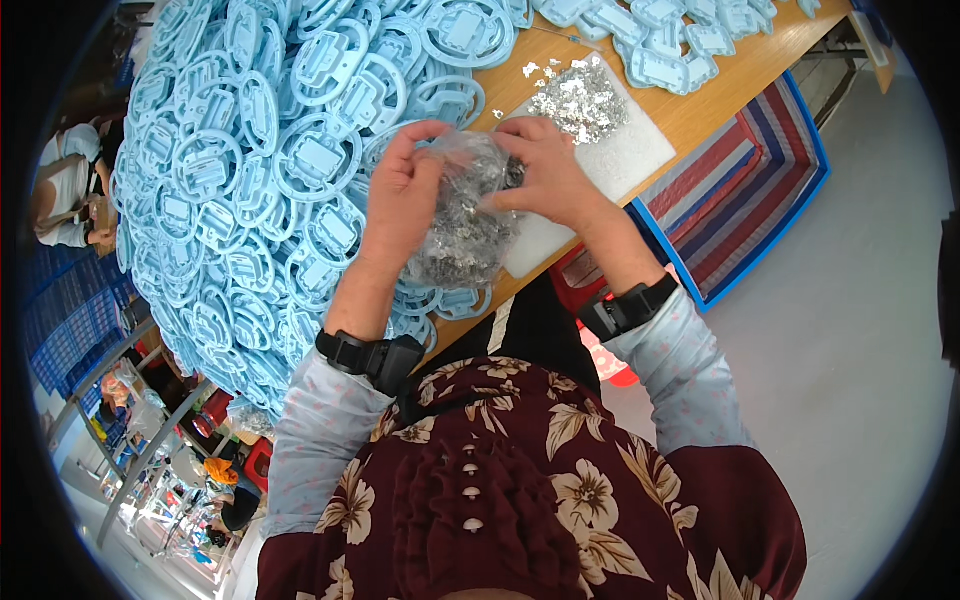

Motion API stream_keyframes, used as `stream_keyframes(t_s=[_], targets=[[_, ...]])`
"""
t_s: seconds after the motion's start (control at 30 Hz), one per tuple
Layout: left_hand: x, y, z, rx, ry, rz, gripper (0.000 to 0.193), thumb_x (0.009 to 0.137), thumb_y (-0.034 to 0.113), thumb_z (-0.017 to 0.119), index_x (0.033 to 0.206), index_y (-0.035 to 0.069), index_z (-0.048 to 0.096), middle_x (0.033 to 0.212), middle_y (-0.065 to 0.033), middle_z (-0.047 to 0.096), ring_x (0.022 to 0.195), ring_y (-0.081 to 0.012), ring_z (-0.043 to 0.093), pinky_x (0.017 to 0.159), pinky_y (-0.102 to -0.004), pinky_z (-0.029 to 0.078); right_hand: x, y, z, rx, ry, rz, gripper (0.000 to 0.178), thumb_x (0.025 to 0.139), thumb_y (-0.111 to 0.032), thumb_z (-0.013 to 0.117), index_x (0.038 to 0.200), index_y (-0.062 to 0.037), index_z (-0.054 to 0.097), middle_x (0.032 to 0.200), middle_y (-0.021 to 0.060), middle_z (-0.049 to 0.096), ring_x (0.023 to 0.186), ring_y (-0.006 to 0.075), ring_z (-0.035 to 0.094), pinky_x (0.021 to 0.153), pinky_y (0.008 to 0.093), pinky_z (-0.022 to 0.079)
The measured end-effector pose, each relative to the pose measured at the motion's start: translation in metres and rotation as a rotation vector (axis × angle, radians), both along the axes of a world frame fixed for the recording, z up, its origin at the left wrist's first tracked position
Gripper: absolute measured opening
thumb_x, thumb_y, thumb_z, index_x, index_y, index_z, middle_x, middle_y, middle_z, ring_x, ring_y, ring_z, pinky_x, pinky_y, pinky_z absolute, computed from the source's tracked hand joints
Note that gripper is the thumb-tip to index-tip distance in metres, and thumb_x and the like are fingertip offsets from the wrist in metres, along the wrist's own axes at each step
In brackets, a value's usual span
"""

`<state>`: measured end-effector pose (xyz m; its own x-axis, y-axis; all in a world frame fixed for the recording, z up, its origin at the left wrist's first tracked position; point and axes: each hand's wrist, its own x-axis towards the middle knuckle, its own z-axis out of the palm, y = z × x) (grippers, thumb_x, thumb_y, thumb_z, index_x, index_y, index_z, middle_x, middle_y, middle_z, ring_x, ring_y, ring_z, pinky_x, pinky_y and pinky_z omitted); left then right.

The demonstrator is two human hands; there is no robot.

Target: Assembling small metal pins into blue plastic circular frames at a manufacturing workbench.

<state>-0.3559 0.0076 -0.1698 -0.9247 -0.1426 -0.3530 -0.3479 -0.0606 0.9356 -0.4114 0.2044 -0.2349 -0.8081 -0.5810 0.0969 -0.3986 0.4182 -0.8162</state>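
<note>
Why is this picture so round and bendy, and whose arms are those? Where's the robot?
There is no robot here, just a person using two bare hands. The camera sits on the person's head and looks down, so you see what is in front of them. Its very wide lens makes straight edges look bent.

The left hand and right hand are both on a clear plastic bag with small shiny bits inside. Each wrist wears a black band.

On the wooden table, light blue plastic parts make a big heap on the left. Ahead and to the right, little silver pieces lie on a white sheet.
</note>
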Motion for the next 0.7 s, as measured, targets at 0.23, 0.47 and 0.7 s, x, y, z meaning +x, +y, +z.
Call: stream_keyframes(t_s=[0.23,0.47,0.7], targets=[[-0.001,0.007,0.003,0.075,0.006,0.046,0.027,0.098,-0.002,0.044,0.122,0.002,0.055,0.104,-0.0102,0.071,0.089,-0.0113,0.067,0.081,-0.0248,0.053,0.006,-0.003,0.008,0.113,-0.18,-0.043,0.057,0.064,-0.03,0.077,0.116,-0.0074,0.068,0.111,0.0106,0.065,0.117,0.0296,0.051,0.104,0.0429,0.033],[0.004,-0.01,0.0,-0.022,-0.065,0.037,0.027,0.1,0.006,0.044,0.124,0.004,0.055,0.103,-0.009,0.071,0.093,-0.014,0.067,0.084,-0.028,0.053,-0.002,0.009,0.003,0.042,-0.081,-0.023,0.053,0.068,-0.031,0.075,0.116,-0.0088,0.068,0.113,0.0098,0.067,0.12,0.029,0.052,0.102,0.0445,0.034],[-0.002,0.005,0.003,0.057,-0.027,0.064,0.028,0.098,0.0,0.043,0.123,0.002,0.057,0.101,-0.0091,0.072,0.089,-0.0111,0.067,0.078,-0.0242,0.054,0.001,-0.009,0.008,0.199,-0.029,0.016,0.057,0.065,-0.034,0.075,0.115,-0.0076,0.068,0.113,0.0086,0.066,0.116,0.0285,0.053,0.101,0.0429,0.034]])
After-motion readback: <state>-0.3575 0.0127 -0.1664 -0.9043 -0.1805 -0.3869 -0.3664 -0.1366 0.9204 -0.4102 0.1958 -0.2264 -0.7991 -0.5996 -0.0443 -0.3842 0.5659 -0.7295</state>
